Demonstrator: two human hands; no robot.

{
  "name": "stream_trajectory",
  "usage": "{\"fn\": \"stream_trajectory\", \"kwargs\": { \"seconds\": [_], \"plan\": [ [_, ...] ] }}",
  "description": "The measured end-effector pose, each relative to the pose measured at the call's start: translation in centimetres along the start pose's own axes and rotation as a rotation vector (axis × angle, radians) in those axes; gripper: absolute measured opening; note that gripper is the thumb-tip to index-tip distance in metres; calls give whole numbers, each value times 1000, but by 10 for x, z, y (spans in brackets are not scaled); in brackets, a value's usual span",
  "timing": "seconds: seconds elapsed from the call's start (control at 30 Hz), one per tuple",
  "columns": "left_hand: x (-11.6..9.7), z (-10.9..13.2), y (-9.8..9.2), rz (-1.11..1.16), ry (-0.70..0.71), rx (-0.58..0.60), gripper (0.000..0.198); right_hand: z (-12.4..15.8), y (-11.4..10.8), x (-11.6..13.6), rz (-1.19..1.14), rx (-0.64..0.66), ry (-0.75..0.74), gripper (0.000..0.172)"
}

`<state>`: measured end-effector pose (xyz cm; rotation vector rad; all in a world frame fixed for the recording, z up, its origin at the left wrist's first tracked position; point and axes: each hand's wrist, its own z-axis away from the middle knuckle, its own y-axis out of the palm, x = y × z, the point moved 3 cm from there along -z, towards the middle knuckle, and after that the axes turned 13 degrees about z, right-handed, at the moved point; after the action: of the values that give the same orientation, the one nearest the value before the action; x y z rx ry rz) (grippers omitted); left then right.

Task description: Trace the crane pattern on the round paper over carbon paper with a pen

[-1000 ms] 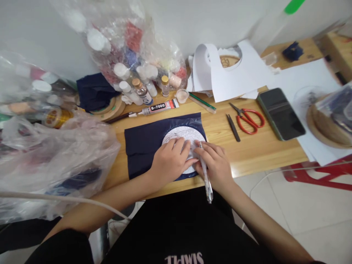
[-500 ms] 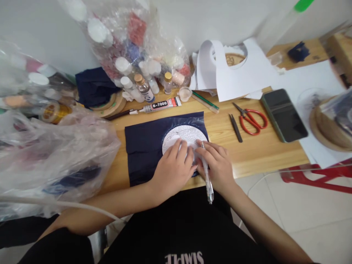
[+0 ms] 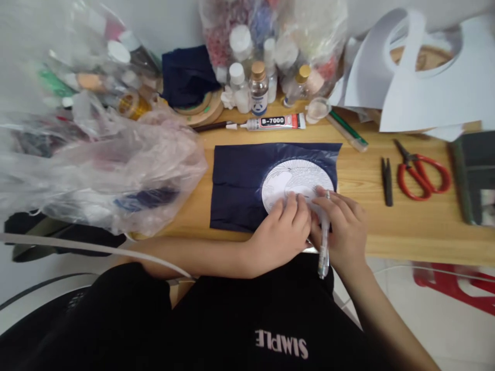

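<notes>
Navy cloth [image 3: 240, 185] flat on desk [image 3: 402, 232], white paper disc [image 3: 296, 175] on top, pinned by left hand [image 3: 280, 239] with grip flat and unclenched to stop sliding, right hand [image 3: 344, 226] grip pinching pen [image 3: 323, 252] at disc's lower rim, scissors [image 3: 419, 170] well apart

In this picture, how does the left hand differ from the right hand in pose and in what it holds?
The left hand holds nothing, while the right hand is shut on a clear pen. The left hand lies flat on the white paper circle; the right hand is curled, its pen tip toward the circle. Both rest at the circle's lower edge, over the dark blue cloth.
</notes>
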<state>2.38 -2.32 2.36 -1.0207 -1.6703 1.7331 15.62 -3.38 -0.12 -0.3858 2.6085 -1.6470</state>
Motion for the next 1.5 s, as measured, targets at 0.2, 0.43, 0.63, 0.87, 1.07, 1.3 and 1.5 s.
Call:
{"fn": "stream_trajectory", "kwargs": {
  "seconds": [0.2,0.43,0.63,0.87,1.07,1.3,1.5],
  "plan": [
    [63,-15,-63,1079,-88,-147,35,2,1,1,3,3,-9,27],
    [146,-2,-110,1601,-329,-776,53,1,1,1,-33,6,13,26],
    [156,-1,-105,1515,-335,-964,51,2,0,2,-26,17,12,28],
    [160,-1,-109,1539,-315,-1030,51,1,1,2,-17,-14,5,25],
    [172,-3,-105,1548,-341,-1015,58,1,2,2,-16,27,45,25],
    [171,-16,-98,1928,-433,-923,78,1,2,3,-16,-8,18,24],
    [124,-35,-56,1640,-339,-410,26,1,1,3,-24,6,39,28]
  ]
}}
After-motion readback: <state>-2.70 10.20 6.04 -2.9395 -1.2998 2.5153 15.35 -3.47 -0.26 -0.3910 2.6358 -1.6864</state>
